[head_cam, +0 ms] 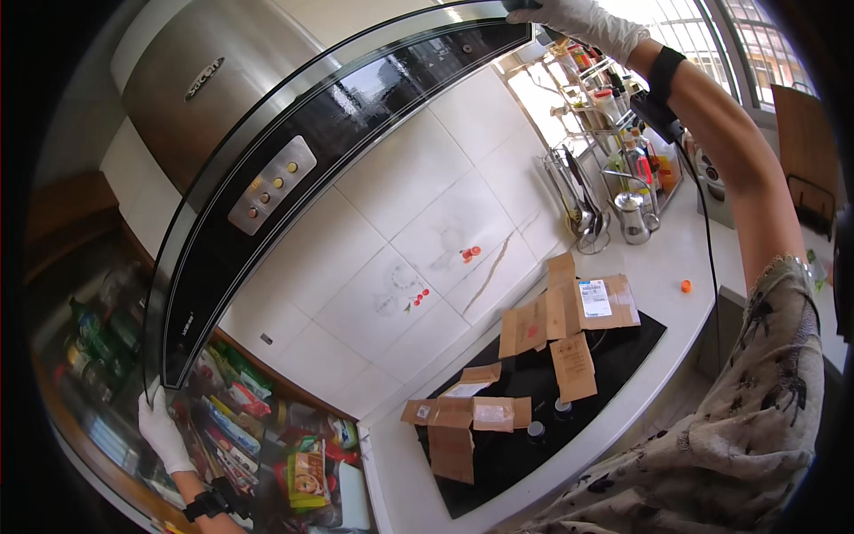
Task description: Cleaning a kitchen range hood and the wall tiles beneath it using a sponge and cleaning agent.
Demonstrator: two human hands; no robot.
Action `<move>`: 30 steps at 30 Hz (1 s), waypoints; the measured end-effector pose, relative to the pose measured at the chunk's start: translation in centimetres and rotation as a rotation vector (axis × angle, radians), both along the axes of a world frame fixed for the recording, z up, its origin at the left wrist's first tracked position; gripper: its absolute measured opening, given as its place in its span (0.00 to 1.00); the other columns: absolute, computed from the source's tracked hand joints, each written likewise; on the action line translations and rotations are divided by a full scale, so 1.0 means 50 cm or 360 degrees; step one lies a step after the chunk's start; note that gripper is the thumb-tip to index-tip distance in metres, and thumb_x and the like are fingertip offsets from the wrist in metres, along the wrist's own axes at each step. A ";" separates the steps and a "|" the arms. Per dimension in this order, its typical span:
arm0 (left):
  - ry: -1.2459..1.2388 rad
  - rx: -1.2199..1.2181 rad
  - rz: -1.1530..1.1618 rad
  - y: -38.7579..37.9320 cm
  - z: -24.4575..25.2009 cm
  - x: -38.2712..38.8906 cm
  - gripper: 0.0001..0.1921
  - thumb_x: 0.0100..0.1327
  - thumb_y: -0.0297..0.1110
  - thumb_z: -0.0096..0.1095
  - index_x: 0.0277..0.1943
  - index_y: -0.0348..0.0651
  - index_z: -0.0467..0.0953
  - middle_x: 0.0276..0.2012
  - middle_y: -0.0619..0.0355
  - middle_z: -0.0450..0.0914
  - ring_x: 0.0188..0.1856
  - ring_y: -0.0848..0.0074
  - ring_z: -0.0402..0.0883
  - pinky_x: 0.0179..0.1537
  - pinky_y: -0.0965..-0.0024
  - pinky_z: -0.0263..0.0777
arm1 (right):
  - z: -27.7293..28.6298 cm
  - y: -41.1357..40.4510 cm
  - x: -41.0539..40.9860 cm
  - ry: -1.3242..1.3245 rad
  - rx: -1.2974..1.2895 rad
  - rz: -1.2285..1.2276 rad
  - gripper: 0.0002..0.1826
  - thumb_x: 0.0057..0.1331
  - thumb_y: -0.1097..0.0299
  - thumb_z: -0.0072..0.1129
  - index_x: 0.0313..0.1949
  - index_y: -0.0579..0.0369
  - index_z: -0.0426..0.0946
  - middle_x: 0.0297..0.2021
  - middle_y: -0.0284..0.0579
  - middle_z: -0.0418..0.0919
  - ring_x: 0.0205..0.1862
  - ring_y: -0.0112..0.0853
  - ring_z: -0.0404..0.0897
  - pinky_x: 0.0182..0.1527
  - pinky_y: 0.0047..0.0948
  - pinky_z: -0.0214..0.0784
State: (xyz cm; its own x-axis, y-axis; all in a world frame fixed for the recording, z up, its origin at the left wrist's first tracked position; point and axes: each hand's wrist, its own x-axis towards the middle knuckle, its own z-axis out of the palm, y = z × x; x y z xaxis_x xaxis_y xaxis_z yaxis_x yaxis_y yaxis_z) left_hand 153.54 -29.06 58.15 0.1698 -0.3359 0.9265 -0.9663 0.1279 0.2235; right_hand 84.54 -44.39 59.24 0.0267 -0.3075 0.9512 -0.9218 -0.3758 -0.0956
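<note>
A range hood spans the upper view, with a glossy black front panel edged by curved glass. Set into that panel is a metal plate with several round buttons. My left hand, in a white glove, grips the panel's left end at lower left. At the top right my right hand, also gloved in white, holds the opposite end; some of its fingers are hidden or cut off by the frame. Above the panel rises the hood's brushed-metal chimney.
Flattened cardboard pieces lie over the black glass cooktop. A rack of bottles and jars, hanging ladles and a metal pot stand right. Food packages fill a glass-door cabinet at left. A black cable hangs from my right wrist.
</note>
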 end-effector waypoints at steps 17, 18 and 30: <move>0.0027 0.0069 -0.0112 -0.012 0.002 -0.004 0.12 0.65 0.29 0.50 0.47 0.34 0.75 0.38 0.55 0.79 0.38 0.75 0.74 0.43 0.73 0.66 | 0.117 0.092 0.720 0.1046 -0.0770 0.0410 0.07 0.51 0.64 0.58 0.29 0.48 0.82 0.24 0.38 0.81 0.30 0.37 0.82 0.27 0.35 0.71; 0.0060 0.0075 -0.0071 -0.010 0.003 -0.003 0.12 0.65 0.28 0.50 0.47 0.34 0.75 0.39 0.55 0.79 0.38 0.74 0.74 0.44 0.73 0.66 | 0.121 0.078 0.678 0.0980 -0.0878 0.0355 0.08 0.52 0.61 0.59 0.29 0.46 0.82 0.24 0.37 0.81 0.30 0.38 0.81 0.27 0.37 0.71; 0.0131 0.0052 0.0256 -0.052 0.057 -0.076 0.27 0.64 0.39 0.56 0.57 0.22 0.63 0.52 0.40 0.73 0.51 0.66 0.73 0.54 0.70 0.63 | -0.011 -0.098 -0.106 0.0140 -0.0227 -0.0140 0.20 0.57 0.44 0.59 0.32 0.49 0.75 0.19 0.38 0.73 0.24 0.30 0.76 0.30 0.28 0.70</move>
State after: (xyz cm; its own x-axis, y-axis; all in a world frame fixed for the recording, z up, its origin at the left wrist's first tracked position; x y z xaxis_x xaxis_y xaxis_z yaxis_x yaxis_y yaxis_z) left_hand 149.74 -31.65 60.99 0.2985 -0.3282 0.8962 -0.9520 -0.0353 0.3042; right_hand 79.25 -49.30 58.68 0.0906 -0.1745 0.9805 -0.9541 -0.2974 0.0352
